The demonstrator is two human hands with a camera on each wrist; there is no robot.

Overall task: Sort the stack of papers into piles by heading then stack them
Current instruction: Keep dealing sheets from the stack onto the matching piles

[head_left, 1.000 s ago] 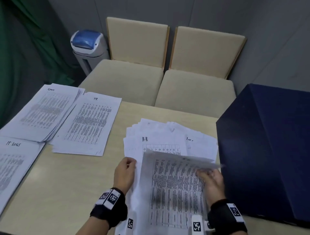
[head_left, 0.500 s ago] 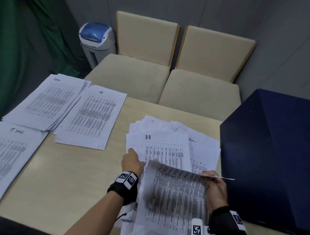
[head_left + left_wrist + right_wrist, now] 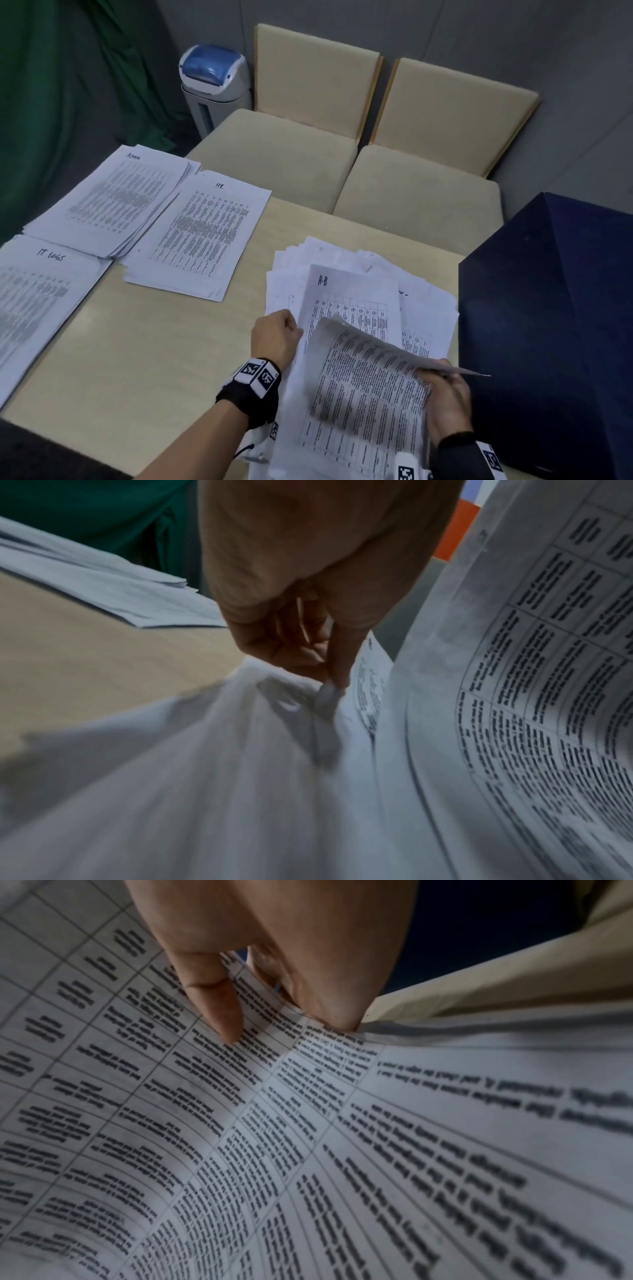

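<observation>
An untidy stack of printed papers [image 3: 428,301] lies on the table in front of me. My right hand [image 3: 445,387] pinches the upper right part of the top sheet [image 3: 363,387] and bends it back toward me; thumb and fingers clamp that sheet [image 3: 308,1096] in the right wrist view. Under it shows a sheet headed "H-R" [image 3: 346,291]. My left hand [image 3: 279,334] pinches the left edge of that sheet [image 3: 329,696] between thumb and forefinger. Three sorted piles lie at the left: "Admin" [image 3: 113,202], "HR" [image 3: 202,233] and "IT Logs" [image 3: 37,305].
A large dark blue box [image 3: 555,322] stands close on the right of the stack. Two beige chairs [image 3: 342,137] sit beyond the table's far edge, with a white and blue bin [image 3: 214,82] and a green curtain [image 3: 68,85] at the left. Bare tabletop [image 3: 154,359] lies between piles and stack.
My right hand has peeled the top sheet further back toward me, baring the "H-R" sheet. My left hand has moved forward along the stack's left edge and pinched that sheet.
</observation>
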